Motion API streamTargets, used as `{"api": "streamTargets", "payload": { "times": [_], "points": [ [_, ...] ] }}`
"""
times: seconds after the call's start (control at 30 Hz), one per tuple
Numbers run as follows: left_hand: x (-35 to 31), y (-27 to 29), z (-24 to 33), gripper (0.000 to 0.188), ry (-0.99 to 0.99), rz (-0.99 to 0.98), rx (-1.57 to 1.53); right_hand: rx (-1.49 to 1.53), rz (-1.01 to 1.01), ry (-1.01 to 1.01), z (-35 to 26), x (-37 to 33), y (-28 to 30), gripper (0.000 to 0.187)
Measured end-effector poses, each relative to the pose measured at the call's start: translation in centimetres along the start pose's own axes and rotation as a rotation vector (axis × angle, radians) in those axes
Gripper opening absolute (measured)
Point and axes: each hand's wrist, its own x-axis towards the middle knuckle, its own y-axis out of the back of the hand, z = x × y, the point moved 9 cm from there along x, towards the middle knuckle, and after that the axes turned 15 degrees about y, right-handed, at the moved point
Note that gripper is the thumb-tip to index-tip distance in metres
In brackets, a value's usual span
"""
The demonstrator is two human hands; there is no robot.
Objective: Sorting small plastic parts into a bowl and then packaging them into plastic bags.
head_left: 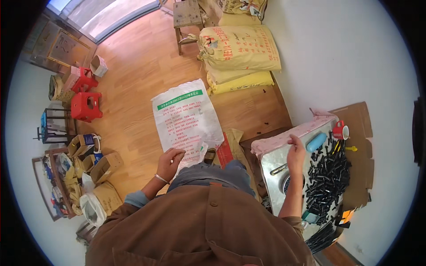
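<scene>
My left hand (169,163), with a bracelet (161,178) at the wrist, is in front of my lap at the lower edge of a printed white sack (188,116). Its fingers are curled together; whatever they may hold is hidden. Over the metal tabletop (271,177) on the right, my right hand (296,150) is raised with its fingers loosely apart and nothing visible in them. Beside that forearm lie a slim metallic tool (279,169) and a round dish (287,182), partly covered by the arm. A large pile of small black parts (327,179) spreads to the right.
A light-blue oblong case (316,142) and a red mug (340,131) stand at the table's far end, by cardboard (358,153). Stacked yellow sacks (242,48) and a wooden stool (186,17) are ahead. Red stools (86,106) and cardboard boxes (105,166) line the left.
</scene>
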Motion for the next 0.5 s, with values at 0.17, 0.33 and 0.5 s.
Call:
{"api": "streamTargets", "payload": {
  "times": [0.17,0.33,0.5],
  "points": [
    [0.8,-0.2,-2.7,0.012,0.059,-0.014,-0.049,0.006,0.027,0.03,-0.7,3.0,-3.5,0.028],
    [5.2,-0.4,-0.8,0.013,-0.008,-0.1,0.016,0.129,-0.001,0.008,0.5,6.0,-6.1,0.032],
    [12.9,-0.2,2.9,0.013,-0.119,-0.134,0.138,0.106,-0.172,-0.105,0.2,10.5,-10.0,0.029]
  ]
}}
